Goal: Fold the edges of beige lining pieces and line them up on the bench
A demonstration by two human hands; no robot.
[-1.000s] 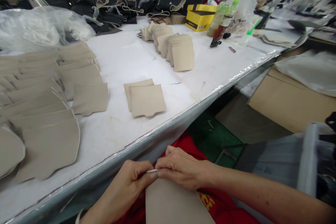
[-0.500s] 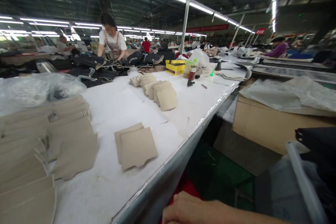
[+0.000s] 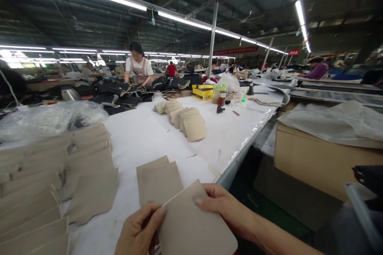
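Note:
A beige panel (image 3: 194,223) is held between both hands above the near table edge. My left hand (image 3: 143,227) pinches its upper left edge, while my right hand (image 3: 220,203) grips the upper right side, thumb on top. Just behind it, two overlapping beige pieces (image 3: 160,179) lie on the white table (image 3: 125,139). Rows of overlapping beige panels (image 3: 92,191) cover the table's left side. A fanned row of smaller beige pieces (image 3: 193,123) rests farther back.
Clear plastic (image 3: 54,117) lies at the left. A yellow box (image 3: 202,92), bottles (image 3: 221,97) and small black items stand toward the back. A person (image 3: 139,65) leans over dark goods. Right of the table is a cardboard box (image 3: 311,155) under plastic.
My left hand has come into view, and both hands now hold a beige panel. My right hand has moved up from the bottom edge. The view has tilted upward.

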